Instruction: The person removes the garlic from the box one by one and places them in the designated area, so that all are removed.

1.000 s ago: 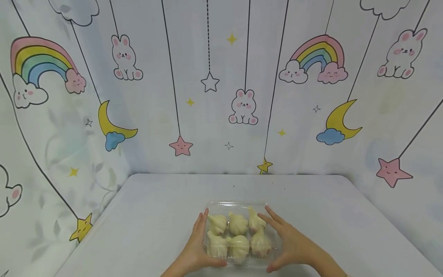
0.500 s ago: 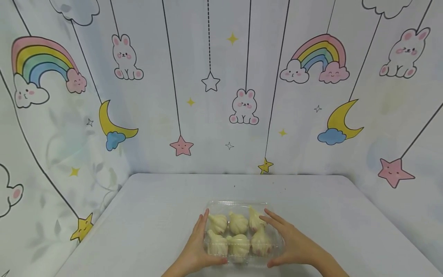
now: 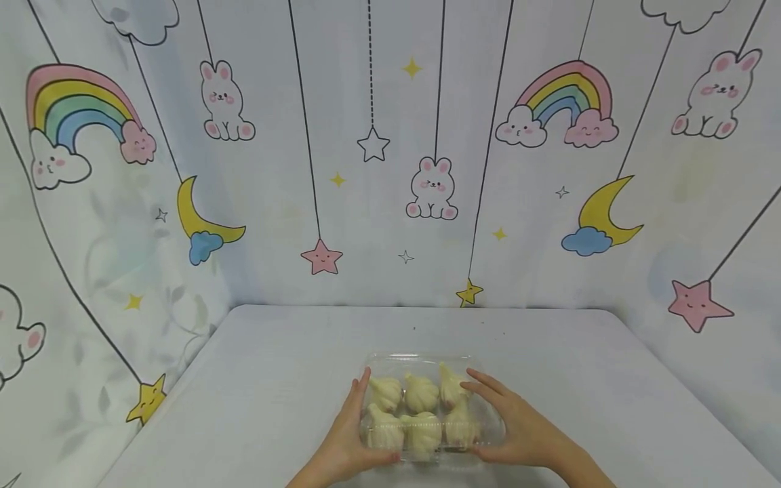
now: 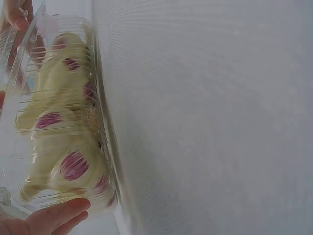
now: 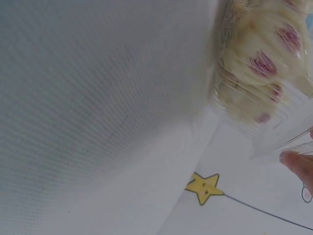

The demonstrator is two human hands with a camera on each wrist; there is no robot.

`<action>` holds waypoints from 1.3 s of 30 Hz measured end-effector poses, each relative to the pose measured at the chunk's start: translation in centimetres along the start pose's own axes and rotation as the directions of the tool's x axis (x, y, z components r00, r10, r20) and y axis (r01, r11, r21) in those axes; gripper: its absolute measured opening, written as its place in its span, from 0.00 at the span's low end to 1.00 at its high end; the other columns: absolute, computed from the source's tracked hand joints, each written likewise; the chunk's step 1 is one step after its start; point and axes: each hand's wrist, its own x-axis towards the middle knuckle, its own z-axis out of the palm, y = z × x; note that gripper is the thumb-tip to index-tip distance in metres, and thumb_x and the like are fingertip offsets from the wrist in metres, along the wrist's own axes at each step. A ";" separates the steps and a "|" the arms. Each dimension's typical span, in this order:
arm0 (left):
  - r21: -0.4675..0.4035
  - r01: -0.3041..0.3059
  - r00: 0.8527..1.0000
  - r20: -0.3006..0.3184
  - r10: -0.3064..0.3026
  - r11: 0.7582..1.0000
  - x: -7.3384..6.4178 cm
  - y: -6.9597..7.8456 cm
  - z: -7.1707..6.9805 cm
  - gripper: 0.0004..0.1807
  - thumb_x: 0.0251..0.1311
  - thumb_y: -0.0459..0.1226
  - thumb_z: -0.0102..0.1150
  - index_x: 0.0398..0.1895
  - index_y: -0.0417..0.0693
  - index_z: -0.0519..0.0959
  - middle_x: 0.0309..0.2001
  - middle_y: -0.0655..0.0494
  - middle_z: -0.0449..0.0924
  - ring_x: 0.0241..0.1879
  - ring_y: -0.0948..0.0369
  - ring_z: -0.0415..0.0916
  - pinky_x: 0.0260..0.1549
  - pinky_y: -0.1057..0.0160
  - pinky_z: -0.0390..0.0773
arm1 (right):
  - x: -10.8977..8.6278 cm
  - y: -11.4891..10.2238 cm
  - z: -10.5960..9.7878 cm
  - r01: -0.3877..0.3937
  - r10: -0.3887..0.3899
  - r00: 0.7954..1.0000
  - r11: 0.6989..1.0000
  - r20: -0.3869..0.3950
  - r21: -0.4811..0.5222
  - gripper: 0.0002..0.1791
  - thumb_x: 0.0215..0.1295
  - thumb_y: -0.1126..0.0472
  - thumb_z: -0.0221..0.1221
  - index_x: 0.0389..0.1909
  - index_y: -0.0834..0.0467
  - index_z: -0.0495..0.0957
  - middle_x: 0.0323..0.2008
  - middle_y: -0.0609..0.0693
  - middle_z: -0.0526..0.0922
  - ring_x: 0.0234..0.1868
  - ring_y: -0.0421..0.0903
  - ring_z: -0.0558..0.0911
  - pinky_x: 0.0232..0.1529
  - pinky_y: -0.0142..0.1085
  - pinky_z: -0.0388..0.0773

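A clear plastic clamshell box (image 3: 421, 359) stands near the front middle of the table in the head view. Inside, several pale garlic bulbs (image 3: 421, 394) lie in two rows; both wrist views show purple patches on the bulbs (image 4: 73, 165). My left hand (image 3: 344, 434) grips the box's left side, fingers along the edge and thumb at the front. On the right side my right hand (image 3: 525, 427) holds the box, thumb at the front corner and fingertips over the far right corner. Whether the lid is fastened cannot be told.
A white table (image 3: 274, 379) extends behind and to both sides of the box. Beyond its back edge hangs a white curtain (image 3: 274, 135) printed with rabbits, rainbows, moons and stars; it also encloses the left and right sides.
My right thumb has shifted slightly upward in the picture, closer in against the box's front. The box tips or slides very slightly; the left hand keeps its place on it.
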 end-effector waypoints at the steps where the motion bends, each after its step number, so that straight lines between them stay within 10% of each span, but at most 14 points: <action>1: -0.001 0.001 1.000 0.002 -0.001 1.000 0.0 0.0 0.0 0.66 0.32 0.44 0.75 0.72 0.52 0.38 0.66 0.25 0.38 0.61 0.28 0.48 0.51 0.29 0.55 | 0.0 0.0 0.0 0.009 -0.009 1.000 1.000 -0.012 -0.006 0.44 0.36 0.50 0.73 0.59 0.56 0.68 0.64 0.51 0.62 0.57 0.54 0.72 0.43 0.48 0.78; 18: 0.006 -0.003 1.000 0.029 0.003 1.000 -0.1 0.3 -0.4 0.60 0.46 0.48 0.68 0.72 0.49 0.34 0.66 0.24 0.38 0.62 0.28 0.43 0.51 0.28 0.53 | 0.1 0.5 -0.3 0.066 -0.061 0.992 0.997 -0.110 0.042 0.33 0.47 0.49 0.68 0.56 0.48 0.69 0.61 0.51 0.67 0.55 0.54 0.73 0.41 0.53 0.77; 39: -0.263 0.043 0.999 -0.016 -0.049 0.964 -0.3 0.2 0.5 0.57 0.49 0.29 0.62 0.72 0.56 0.31 0.70 0.36 0.27 0.66 0.35 0.26 0.55 0.31 0.41 | 2.0 0.8 -1.6 0.093 -0.089 0.977 0.996 -0.195 0.011 0.26 0.42 0.52 0.70 0.44 0.53 0.75 0.48 0.47 0.77 0.47 0.47 0.78 0.40 0.38 0.80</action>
